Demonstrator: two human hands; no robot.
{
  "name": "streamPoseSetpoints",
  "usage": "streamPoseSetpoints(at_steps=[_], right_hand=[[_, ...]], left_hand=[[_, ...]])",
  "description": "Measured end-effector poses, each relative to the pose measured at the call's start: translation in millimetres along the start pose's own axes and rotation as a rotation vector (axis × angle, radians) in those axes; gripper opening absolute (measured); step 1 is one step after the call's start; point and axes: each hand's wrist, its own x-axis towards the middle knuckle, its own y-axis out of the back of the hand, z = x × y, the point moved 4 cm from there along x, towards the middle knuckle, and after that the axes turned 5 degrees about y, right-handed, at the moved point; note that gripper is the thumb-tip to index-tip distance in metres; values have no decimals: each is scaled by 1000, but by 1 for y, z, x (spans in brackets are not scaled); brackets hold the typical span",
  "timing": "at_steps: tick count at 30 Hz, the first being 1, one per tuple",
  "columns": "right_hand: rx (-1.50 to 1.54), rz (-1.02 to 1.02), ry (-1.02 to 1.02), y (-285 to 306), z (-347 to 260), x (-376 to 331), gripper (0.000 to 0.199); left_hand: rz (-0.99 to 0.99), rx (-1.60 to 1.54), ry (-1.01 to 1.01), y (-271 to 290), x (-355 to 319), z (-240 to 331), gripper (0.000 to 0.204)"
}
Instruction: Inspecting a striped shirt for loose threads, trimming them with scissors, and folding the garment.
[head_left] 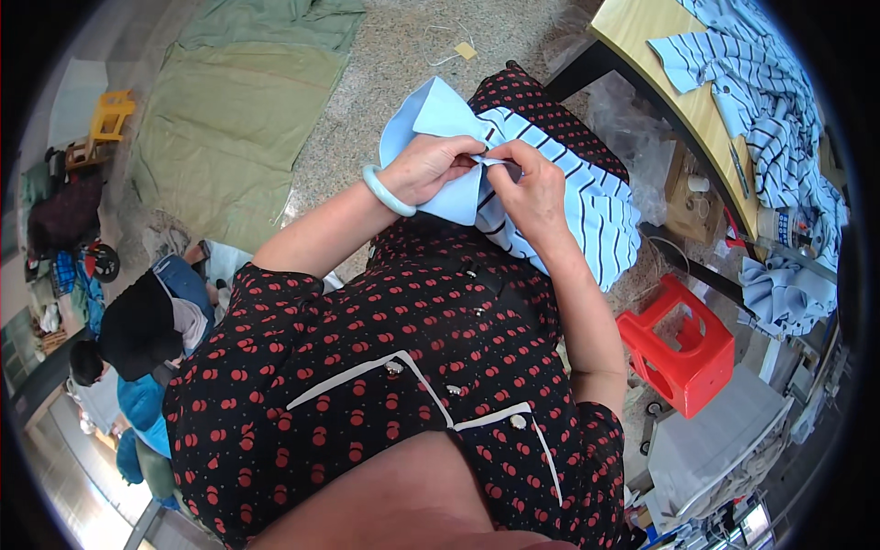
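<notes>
A light blue shirt (582,197) with dark stripes and a plain collar (449,110) lies across my lap. My left hand (435,170), a pale bangle (389,192) at its wrist, pinches the fabric by the collar. Close against it, my right hand (530,188) is closed on the same spot, thumb and forefinger together. A small pale strip of cloth shows between the fingertips of both hands. Whether anything small, such as a button or thread, is held there cannot be made out.
More striped shirts (779,105) are heaped on the wooden table (642,23) at the upper right, near a slim dark tool (739,170). A red plastic stool (683,344) stands to my right. Green cloth (234,137) covers the floor at left. Another person (147,321) is at lower left.
</notes>
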Motion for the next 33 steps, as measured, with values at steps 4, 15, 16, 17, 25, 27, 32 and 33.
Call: streamPoseSetpoints(at_steps=[4,15,16,17,25,27,32,33], right_hand=[[14,47,-116,-6,9,-2,13],[-36,93,-62,-16,13,-9,17],[-58,92,-40,-17,13,-9,18],[-57,90,-42,-17,11,-9,18],[-99,86,38,-16,9,-9,14],[-124,84,49,-18,13,-10,14],[-75,49,22,-20,14,-13,12],[-64,53,37,-19,16,-12,12]], left_hand=[[45,-156,-23,-3,0,-11,14],[68,-275,-28,6,12,-26,17],[72,-276,-42,5,11,-25,17],[78,-279,-56,4,11,-25,17],[103,-2,-161,7,3,-16,12],[85,169,-232,9,1,-14,10],[163,871,-747,2,-9,7,17],[161,872,-744,-1,-13,11,17]])
